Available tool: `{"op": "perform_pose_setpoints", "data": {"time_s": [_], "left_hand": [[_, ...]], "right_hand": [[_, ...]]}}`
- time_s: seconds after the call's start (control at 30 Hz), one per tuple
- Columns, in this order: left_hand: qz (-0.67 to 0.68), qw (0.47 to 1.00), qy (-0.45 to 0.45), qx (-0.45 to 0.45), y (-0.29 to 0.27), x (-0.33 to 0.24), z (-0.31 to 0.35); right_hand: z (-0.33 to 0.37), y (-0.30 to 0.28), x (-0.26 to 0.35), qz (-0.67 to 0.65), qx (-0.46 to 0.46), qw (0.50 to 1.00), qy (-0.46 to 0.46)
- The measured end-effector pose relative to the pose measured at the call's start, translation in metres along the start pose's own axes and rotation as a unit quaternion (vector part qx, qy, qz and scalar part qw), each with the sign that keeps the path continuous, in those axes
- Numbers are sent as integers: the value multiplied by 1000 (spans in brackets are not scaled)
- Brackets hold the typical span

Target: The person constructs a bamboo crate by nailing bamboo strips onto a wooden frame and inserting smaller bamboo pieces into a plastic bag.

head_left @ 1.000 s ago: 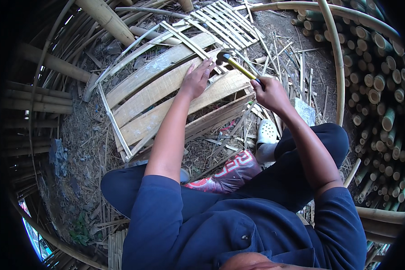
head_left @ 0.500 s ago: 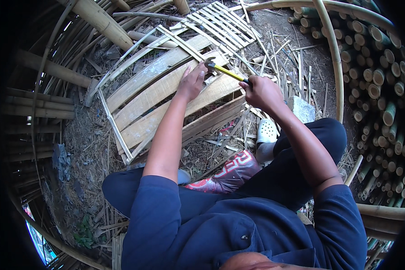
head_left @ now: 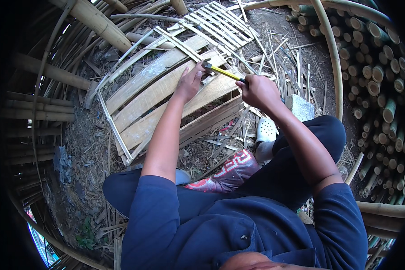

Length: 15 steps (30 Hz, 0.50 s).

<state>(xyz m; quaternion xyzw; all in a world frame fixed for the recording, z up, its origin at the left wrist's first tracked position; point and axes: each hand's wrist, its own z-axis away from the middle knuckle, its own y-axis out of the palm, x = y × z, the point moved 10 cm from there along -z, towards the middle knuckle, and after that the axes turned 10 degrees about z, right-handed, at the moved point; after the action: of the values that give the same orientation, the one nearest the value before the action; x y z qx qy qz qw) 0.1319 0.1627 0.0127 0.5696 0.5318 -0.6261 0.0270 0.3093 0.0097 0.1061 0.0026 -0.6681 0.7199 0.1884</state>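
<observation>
- Since the earlier frames, the hammer (head_left: 220, 70) had come down from its raised position; its head now sat just beside the left hand's fingertips, at the upper edge of the slatted bamboo panel (head_left: 157, 96).
- The right hand (head_left: 258, 91) was wrapped in a closed fist around the hammer's yellow and black handle, which slanted up and to the left toward the metal head.
- The left hand (head_left: 190, 82) lay palm down on a wide slat of the panel, fingers extended and held close together, pressing on the wood; whether it pinched a nail could not be told.
- That panel rested flat on the littered ground, its broad pale slats running diagonally, framed by thinner strips (head_left: 114, 130) along the left edge.
- A smaller lattice of thin bamboo strips (head_left: 220, 22) lay beyond the panel, near the top of the view.
- Thick bamboo poles (head_left: 92, 18) lay at the upper left, and a stack of cut bamboo ends (head_left: 382, 67) filled the right side.
- A white clog (head_left: 266, 130) sat just right of the panel's lower corner, beside the person's dark blue trouser leg (head_left: 310, 153).
</observation>
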Motion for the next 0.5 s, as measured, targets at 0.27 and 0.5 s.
{"op": "perform_pose_setpoints", "data": {"time_s": [0.27,0.5], "left_hand": [[16,997,44,-53,-7,-6,2],[21,999,42,-26,-5,-4,0]], "right_hand": [[-1,-2,-2,-12,-5,1000,13],[-2,2,-3,4,-21,1000,-2]]}}
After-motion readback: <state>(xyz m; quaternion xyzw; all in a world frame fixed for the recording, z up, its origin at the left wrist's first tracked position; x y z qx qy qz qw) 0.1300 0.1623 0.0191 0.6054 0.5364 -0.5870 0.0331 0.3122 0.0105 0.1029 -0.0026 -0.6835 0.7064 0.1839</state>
